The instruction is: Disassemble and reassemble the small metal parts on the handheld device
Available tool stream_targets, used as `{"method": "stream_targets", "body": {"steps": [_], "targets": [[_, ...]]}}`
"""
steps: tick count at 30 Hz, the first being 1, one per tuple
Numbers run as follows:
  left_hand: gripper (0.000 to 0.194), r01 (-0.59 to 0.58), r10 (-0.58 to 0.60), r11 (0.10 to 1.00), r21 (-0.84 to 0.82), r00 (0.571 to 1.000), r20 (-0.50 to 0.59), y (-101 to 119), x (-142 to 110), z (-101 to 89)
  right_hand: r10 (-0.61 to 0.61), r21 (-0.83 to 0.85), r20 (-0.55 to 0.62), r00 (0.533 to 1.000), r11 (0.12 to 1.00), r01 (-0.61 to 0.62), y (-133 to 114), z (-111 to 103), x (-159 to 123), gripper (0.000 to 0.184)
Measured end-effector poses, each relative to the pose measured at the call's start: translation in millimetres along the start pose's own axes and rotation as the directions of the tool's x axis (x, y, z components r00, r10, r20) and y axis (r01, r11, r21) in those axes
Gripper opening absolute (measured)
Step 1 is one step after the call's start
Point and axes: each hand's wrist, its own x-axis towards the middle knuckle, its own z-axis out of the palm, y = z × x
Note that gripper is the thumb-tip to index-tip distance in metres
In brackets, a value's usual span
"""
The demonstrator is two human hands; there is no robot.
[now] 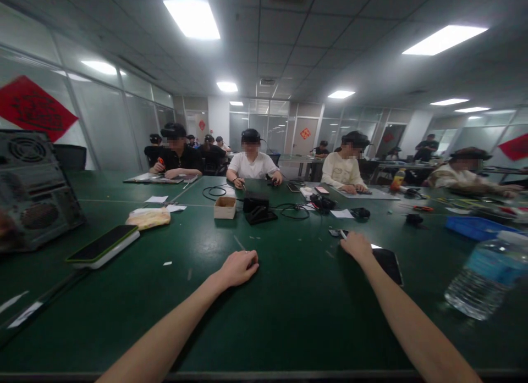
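My left hand (239,266) rests on the green table (264,317) with its fingers curled under; whether anything is in them is hidden. My right hand (357,245) reaches further out, fingers closed around a thin light-tipped tool I cannot name, beside a small dark part (334,232). A black tablet-like device (388,264) lies flat just right of my right wrist.
A computer case (33,188) stands at the left, with a phone (103,245) beside it. A water bottle (487,276) lies at the right, a blue tray (474,227) behind it. A small box (225,207) and black device (259,210) sit mid-table. Several people work across the table.
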Motion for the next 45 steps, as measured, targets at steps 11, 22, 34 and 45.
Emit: {"method": "stream_targets", "body": {"steps": [11, 22, 34, 45], "targets": [[0.011, -0.003, 0.003, 1.000, -0.022, 1.000, -0.002, -1, -1, 0.5, -0.052, 0.064, -0.031, 0.998, 0.997, 0.054, -3, 1, -4, 0.046], [0.010, -0.010, 0.010, 1.000, -0.024, 1.000, -0.016, -1, 0, 0.4, -0.062, 0.089, -0.096, 0.993, 0.994, 0.071, 4, 0, -1, 0.042], [0.010, -0.024, 0.024, 1.000, 0.009, 1.000, -0.016, -2, 0, 0.8, -0.058, 0.241, 0.028, 0.998, 0.969, 0.050, 1, -11, -5, 0.045], [0.013, -0.005, 0.005, 1.000, 0.002, 1.000, 0.012, 1, -1, -3.1, -0.056, 0.255, 0.029, 0.998, 0.966, 0.047, 0, -14, -7, 0.046]]}}
